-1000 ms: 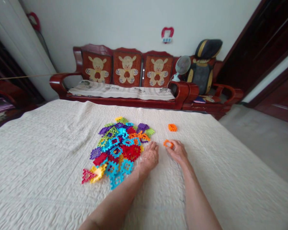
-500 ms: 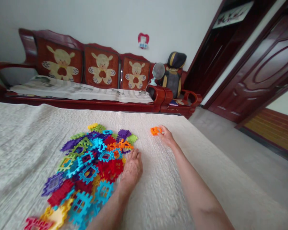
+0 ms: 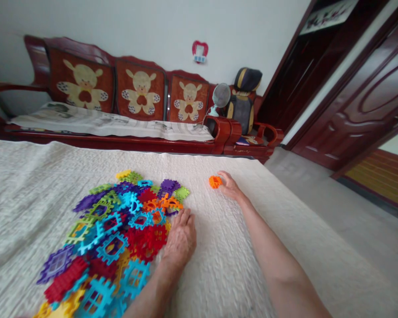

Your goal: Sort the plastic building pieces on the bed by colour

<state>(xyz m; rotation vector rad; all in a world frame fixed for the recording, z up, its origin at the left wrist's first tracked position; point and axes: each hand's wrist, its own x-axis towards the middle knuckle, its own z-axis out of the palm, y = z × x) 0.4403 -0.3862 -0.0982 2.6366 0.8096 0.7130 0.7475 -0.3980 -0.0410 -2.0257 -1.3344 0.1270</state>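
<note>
A heap of interlocking plastic toy blocks point(image 3: 112, 247) in blue, red, purple, green, yellow and orange lies on the pale cloth point(image 3: 219, 247). My left hand point(image 3: 182, 234) rests palm down against the heap's right edge, its fingers lying on the cloth near the orange pieces, with nothing seen in its grasp. Farther right, a small orange block assembly point(image 3: 215, 182) sits by itself on the cloth. My right hand point(image 3: 230, 187) is just to its right, fingers spread and thumb close to its side. Whether the thumb touches it is hard to tell.
Beyond the table's far edge stands a dark red wooden sofa point(image 3: 135, 143) with bear-patterned cushions point(image 3: 141, 90). A small fan point(image 3: 221, 95) and a chair with a grey and yellow cover point(image 3: 241, 112) are at its right. A brown door point(image 3: 361, 101) is at far right.
The fingers of my right hand have opened away from the orange assembly, which now stays on the cloth. My left hand has hardly moved. The view has shifted slightly.
</note>
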